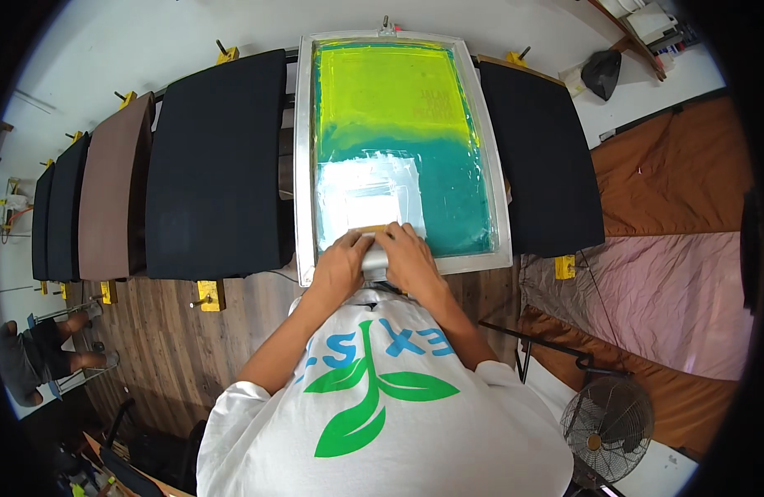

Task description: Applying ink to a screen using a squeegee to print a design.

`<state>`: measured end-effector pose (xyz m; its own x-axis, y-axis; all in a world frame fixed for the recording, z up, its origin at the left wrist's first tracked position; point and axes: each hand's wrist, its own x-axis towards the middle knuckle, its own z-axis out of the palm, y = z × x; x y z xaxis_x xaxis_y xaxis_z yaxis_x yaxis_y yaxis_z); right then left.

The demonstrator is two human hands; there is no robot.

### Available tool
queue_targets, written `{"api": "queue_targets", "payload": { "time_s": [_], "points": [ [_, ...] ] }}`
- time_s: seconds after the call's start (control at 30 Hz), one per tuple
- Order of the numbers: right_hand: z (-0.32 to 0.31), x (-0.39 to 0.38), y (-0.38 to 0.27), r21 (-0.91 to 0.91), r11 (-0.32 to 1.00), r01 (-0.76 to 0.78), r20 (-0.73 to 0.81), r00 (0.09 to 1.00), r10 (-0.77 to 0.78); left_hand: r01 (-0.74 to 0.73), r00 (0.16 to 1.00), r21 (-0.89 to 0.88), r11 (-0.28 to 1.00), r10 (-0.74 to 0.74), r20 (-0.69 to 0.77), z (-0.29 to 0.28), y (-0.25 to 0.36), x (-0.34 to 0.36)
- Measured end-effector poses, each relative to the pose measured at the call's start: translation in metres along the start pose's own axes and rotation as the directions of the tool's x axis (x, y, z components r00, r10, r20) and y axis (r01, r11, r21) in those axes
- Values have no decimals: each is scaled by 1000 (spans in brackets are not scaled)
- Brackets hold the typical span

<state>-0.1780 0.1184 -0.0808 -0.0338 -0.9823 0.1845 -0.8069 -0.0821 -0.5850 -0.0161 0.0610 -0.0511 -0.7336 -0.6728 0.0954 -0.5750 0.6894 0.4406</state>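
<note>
A screen printing frame (304, 149) with a pale metal rim lies in front of me. Its mesh (452, 190) is teal in the lower part, with a bright yellow-green area (382, 87) at the far end. Wet-looking white ink (336, 186) covers the near left of the mesh. My left hand (339, 263) and my right hand (407, 257) are side by side at the near end, both closed on one squeegee (374, 262). A thin tan edge of it shows beyond my fingertips, against the white patch. My fingers hide much of the squeegee.
Dark fabric-covered boards (216, 166) and a brown one (115, 190) stand left, with another dark board (541, 157) right. Yellow clamps (210, 296) jut out at their ends. A fan (607, 427) stands lower right, near brown cloth (672, 174). Another person (42, 356) is lower left.
</note>
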Motion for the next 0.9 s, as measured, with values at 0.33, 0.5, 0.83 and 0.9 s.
{"api": "queue_targets", "payload": {
  "time_s": [0.33,0.5,0.83,0.9],
  "points": [
    [-24,78,17,-54,997,-51,112,992,56,61,997,5,998,-61,42,-23,-27,80],
    [-2,22,8,-30,1000,4,42,999,-3,-25,1000,38,999,25,-3,4,-20,20],
    [-33,85,-11,-2,1000,-10,195,981,10,108,985,99,989,-120,122,-56,-31,62],
    [-23,110,-8,-14,1000,-18,197,980,21,92,994,47,995,-95,56,-50,-59,76]
  ]
}}
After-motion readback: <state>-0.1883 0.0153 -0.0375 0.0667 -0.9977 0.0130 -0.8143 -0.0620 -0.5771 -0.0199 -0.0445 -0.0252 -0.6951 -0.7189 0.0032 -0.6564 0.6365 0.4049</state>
